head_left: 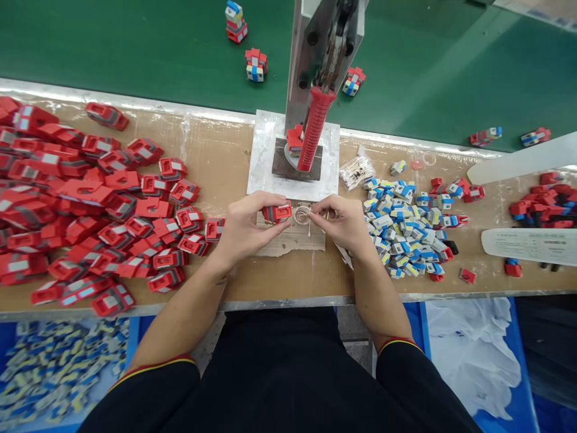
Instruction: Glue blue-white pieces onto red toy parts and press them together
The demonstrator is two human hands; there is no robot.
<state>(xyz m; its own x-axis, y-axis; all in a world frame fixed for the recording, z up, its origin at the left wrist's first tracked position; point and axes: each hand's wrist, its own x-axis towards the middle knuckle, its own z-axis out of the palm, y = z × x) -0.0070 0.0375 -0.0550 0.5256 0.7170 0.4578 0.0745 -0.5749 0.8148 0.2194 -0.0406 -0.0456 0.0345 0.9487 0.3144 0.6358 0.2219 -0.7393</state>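
Observation:
My left hand (252, 225) is closed around a red plastic toy vehicle part (277, 212), gripped between thumb and fingers. Pinched in my right hand (340, 221) is a thin stick that looks like a cotton swab (305, 213), its end over a small round dish (296, 220). What the dish contains is too small to make out. Just beyond the hands stands a hand press with a red handle (314, 129). Another red part (294, 139) sits on the press's base plate (261, 157).
A large heap of red vehicle parts (85, 192) covers the left side. To the right lie a pile of white-and-blue parts (399, 231) and a bundle of cotton swabs (357, 171). Assembled toy pieces (256, 65) rest on the green belt (135, 48) behind. Blue bins (133, 343) flank my lap.

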